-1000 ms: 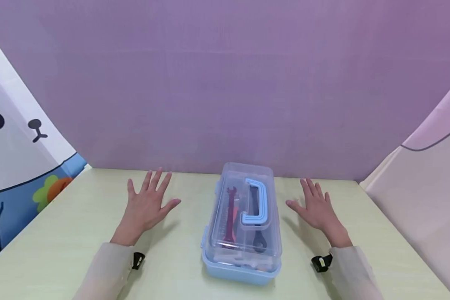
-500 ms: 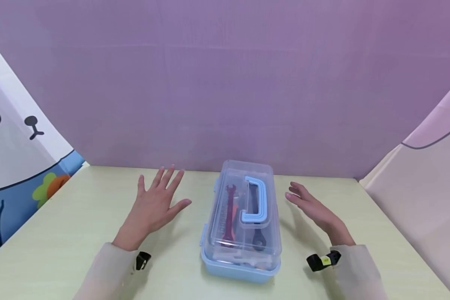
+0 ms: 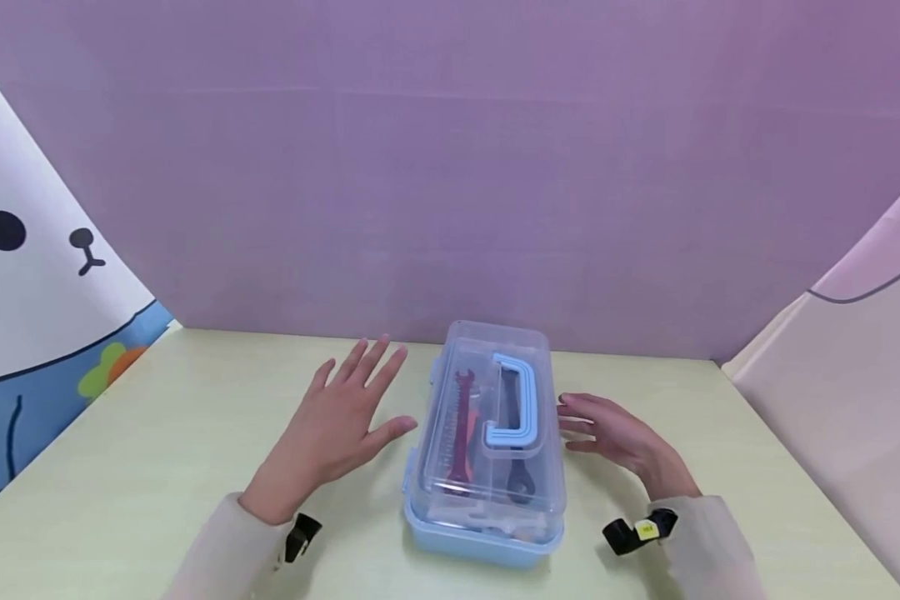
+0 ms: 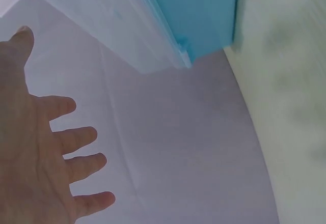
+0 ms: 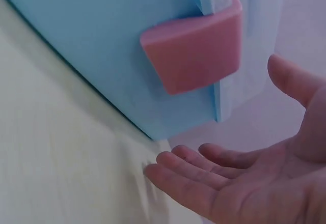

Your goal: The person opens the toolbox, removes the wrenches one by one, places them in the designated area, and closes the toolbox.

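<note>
A toolbox [image 3: 487,533] with a light blue base and a clear lid stands closed on the table, its blue carry handle [image 3: 526,404] folded flat. Through the lid show a dark red wrench [image 3: 461,429] and a dark grey wrench [image 3: 521,479]. My left hand [image 3: 337,425] hovers left of the box, fingers spread and thumb towards it, holding nothing. On the other side my right hand [image 3: 615,433] has its fingertips right at the box's side, thumb apart from the fingers. In the right wrist view a pink latch [image 5: 196,51] sits on that side, just above the fingers.
The pale table [image 3: 120,450] meets a purple backdrop [image 3: 450,167] just behind the box. A cartoon-printed cloth [image 3: 37,333] hangs at the left and a pale cloth [image 3: 855,400] at the right. Each wrist wears a small black camera [image 3: 637,532].
Both hands have moved inward towards the toolbox. The right hand has turned from palm-down to thumb-up, its fingers now at the box's side. The toolbox has stayed put.
</note>
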The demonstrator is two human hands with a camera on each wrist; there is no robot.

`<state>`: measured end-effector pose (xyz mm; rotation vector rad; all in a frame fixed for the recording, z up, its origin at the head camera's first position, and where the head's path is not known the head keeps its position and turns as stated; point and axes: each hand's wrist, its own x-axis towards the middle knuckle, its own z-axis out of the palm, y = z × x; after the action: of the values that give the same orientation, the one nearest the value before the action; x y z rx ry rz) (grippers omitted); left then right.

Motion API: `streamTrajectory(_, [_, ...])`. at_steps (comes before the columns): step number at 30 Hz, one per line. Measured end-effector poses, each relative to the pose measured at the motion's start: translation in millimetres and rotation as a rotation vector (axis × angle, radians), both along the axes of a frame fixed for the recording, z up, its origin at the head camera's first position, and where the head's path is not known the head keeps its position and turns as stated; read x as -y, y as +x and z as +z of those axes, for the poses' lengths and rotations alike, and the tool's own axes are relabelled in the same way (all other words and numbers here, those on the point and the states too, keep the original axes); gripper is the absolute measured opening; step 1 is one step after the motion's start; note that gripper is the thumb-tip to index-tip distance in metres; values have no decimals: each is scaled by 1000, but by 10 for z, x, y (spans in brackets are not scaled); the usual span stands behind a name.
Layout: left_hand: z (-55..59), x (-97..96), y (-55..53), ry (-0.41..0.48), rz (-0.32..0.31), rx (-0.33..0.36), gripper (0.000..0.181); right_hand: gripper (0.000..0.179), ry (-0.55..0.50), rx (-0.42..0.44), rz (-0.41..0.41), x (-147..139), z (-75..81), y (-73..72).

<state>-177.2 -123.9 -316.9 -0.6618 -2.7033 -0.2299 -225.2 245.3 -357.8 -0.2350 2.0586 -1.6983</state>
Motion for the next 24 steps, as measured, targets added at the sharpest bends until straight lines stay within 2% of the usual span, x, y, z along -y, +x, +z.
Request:
streamTrajectory(4, [23, -81, 69, -11, -31, -8, 81, 36, -90, 35, 46, -1, -42, -15])
streamTrajectory(7, [35, -145, 116, -31, -59, -29, 80, 27, -152, 76, 72, 20, -70, -24])
streamTrajectory(14, [41, -308, 223, -49, -134, -74, 80, 25, -231, 169, 66, 59, -101, -22])
streamTrajectory(21, [24, -467, 321, -69, -192, -51, 84, 24, -287, 234, 74, 67, -139, -44])
streamTrajectory(24, [-2, -517, 351, -74, -210, -65, 87, 24, -296, 236, 87, 66, -154, -52])
